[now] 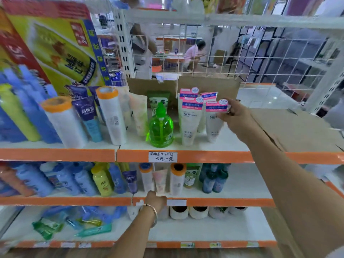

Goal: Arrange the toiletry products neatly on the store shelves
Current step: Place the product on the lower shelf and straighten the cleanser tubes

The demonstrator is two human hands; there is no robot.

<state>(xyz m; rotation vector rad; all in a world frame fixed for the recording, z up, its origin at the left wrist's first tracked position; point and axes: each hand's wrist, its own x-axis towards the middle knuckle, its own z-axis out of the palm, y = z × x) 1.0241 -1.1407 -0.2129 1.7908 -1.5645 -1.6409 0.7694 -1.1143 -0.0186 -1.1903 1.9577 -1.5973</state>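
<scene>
On the top shelf (186, 156) stand several white facial-wash tubes with pink tops. My right hand (235, 116) grips the rightmost one, the pink-topped tube (214, 125), near its top. A second such tube (191, 121) stands just left of it. A green pump bottle (161, 127) stands at the shelf front. Left of it are white bottles with orange caps (111, 116) and a purple tube (88, 116). My left hand (155, 201), with a bangle on the wrist, rests closed on the orange edge of the middle shelf (223, 202).
Flattened cardboard (301, 131) lies on the top shelf to the right, and a cardboard box (208, 86) stands behind the tubes. The middle shelf holds blue, yellow and white bottles. The bottom shelf has loose tubes at the left. A person crouches beyond the wire grid.
</scene>
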